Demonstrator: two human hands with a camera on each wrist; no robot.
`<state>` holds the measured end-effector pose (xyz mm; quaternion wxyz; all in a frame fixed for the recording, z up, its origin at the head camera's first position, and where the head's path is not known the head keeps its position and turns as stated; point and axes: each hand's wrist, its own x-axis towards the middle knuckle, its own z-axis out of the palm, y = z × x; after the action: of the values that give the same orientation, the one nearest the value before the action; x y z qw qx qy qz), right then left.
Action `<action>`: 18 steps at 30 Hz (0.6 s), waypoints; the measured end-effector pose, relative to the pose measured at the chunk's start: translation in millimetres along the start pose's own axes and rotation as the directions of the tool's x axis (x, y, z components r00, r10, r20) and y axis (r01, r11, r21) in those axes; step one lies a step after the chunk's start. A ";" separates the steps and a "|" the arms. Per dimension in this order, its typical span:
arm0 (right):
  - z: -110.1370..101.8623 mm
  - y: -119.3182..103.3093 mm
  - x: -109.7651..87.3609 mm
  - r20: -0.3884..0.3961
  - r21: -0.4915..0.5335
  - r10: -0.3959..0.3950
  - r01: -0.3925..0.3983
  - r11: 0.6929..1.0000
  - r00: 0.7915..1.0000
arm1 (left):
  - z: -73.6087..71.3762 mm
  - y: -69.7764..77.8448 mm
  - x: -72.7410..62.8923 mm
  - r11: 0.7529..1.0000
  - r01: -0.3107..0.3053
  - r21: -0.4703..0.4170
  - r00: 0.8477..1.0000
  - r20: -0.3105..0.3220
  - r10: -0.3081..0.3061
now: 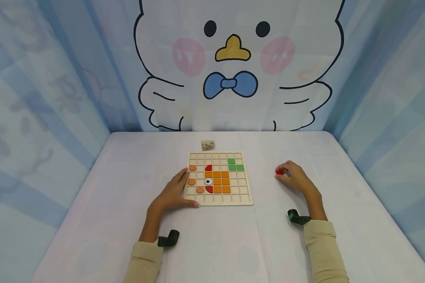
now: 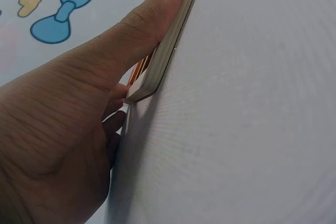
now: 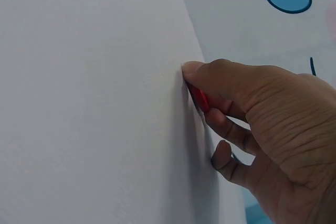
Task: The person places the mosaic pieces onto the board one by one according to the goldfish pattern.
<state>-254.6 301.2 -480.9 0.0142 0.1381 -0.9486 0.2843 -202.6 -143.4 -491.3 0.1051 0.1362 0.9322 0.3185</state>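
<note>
A pale wooden grid board lies flat on the table. It bears orange squares, green squares, orange discs, red quarter-round pieces and a round eye piece. My left hand rests against the board's near left corner, thumb along the front edge and fingers at the left side; the left wrist view shows the thumb over the board's edge. Right of the board, my right hand pinches a small red piece between thumb and fingers, close to the tabletop. Its full shape is hidden.
A small see-through box with little pieces stands just behind the board. The table has a white cloth. Printed fabric curtains rise at the back and both sides.
</note>
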 end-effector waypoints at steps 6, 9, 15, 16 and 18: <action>4.8 -7.4 0.3 0.000 -0.005 -0.016 0.016 1.000 1.000 | 0.5 -0.9 -0.5 1.000 0.002 0.001 1.000 0.000 -0.002; 6.8 -12.2 0.2 0.009 -0.014 -0.010 0.010 1.000 1.000 | 0.1 -0.5 -0.8 1.000 0.012 0.001 1.000 0.006 -0.012; 11.2 -21.3 2.2 0.025 -0.049 0.012 -0.011 0.999 1.000 | -1.9 1.0 -1.1 1.000 -0.003 -0.014 1.000 0.005 0.004; 12.0 -23.0 2.5 0.028 -0.052 0.013 -0.012 0.999 1.000 | -2.0 0.8 -0.7 1.000 -0.005 -0.014 1.000 0.004 0.006; 13.6 -25.9 3.2 0.030 -0.061 0.004 -0.002 0.998 1.000 | -1.8 -0.1 0.0 1.000 -0.005 -0.010 1.000 0.007 0.005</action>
<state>-250.0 272.2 -478.1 0.0037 0.1404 -0.9572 0.2531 -203.1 -144.5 -489.9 0.1082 0.1393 0.9298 0.3229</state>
